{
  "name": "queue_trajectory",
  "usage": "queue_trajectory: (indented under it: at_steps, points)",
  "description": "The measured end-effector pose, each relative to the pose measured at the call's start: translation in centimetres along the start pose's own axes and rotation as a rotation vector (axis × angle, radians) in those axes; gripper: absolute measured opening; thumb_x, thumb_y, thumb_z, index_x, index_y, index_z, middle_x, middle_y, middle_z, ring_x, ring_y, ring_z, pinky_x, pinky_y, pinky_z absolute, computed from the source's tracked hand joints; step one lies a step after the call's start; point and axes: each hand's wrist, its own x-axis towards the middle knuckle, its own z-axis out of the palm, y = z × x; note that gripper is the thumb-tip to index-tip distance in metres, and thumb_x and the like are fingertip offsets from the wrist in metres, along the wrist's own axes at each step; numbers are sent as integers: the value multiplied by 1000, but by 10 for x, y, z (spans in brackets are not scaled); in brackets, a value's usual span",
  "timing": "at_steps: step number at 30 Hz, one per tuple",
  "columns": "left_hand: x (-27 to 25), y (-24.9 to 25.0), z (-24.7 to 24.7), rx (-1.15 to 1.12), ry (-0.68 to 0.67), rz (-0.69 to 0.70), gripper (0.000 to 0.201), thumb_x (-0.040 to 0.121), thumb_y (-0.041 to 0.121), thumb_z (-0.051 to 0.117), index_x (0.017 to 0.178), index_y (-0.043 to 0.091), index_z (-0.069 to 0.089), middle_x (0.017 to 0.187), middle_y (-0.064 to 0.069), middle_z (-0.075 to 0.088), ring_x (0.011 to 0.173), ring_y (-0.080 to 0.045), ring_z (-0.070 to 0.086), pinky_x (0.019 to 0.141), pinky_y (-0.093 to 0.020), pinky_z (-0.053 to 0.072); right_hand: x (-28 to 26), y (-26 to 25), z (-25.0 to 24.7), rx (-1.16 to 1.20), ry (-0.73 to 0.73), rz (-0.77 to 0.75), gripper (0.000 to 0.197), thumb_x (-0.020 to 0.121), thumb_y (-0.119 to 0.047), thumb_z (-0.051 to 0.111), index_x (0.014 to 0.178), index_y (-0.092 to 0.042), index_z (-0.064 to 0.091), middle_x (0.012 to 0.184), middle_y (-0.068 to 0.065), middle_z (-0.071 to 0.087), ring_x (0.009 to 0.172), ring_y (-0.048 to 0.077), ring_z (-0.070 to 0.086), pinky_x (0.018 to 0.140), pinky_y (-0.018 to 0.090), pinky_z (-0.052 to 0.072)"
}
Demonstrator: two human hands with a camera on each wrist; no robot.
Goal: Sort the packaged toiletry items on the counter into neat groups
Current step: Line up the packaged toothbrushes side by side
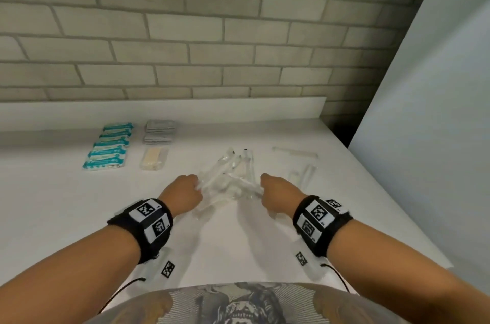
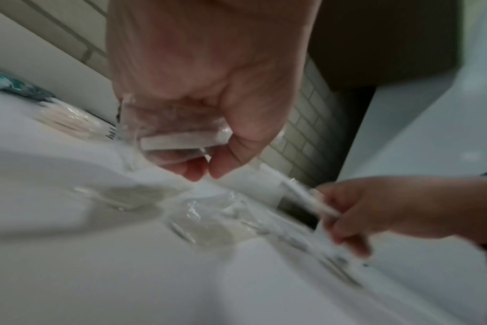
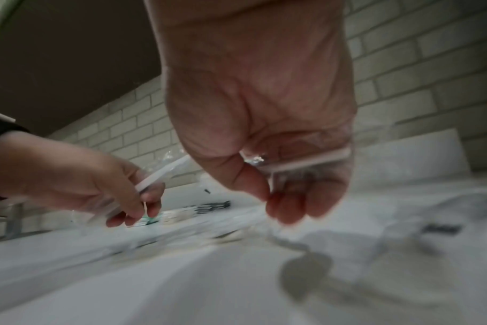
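- The left hand (image 1: 185, 195) curls its fingers (image 2: 192, 169) round a clear packet (image 2: 181, 140) with a white stick inside, at the left of the clear pile (image 1: 229, 180) on the counter (image 1: 53, 204).
- The right hand (image 1: 278, 195) pinches another clear packet (image 3: 303, 162) between thumb and fingers (image 3: 289, 209), at the pile's right.
- Far left lie teal packs (image 1: 110, 147), grey sachets (image 1: 160, 131) and a cream packet (image 1: 153, 159).

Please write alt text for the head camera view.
Both hands, left hand and right hand, grip clear-wrapped packets above a white counter; teal packets and grey sachets lie grouped far left.
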Motion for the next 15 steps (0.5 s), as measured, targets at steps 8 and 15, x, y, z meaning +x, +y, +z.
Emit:
queue_trajectory:
  at_steps: [8, 15]
  points:
    - [39, 35, 37, 176, 37, -119, 36, 92, 28, 52, 121, 7, 47, 123, -14, 51, 111, -32, 54, 94, -38, 46, 23, 96, -4, 257, 31, 419, 75, 87, -43, 58, 141, -2, 25, 119, 12, 61, 105, 27, 61, 79, 31, 48]
    - [49, 45, 26, 11, -31, -218, 34, 88, 17, 54, 119, 1, 56, 110, -10, 61, 103, -25, 60, 76, -25, 42, 42, 119, -15, 328, -2, 459, 43, 89, -3, 47, 130, 5, 38, 115, 17, 60, 103, 30, 61, 61, 26, 42]
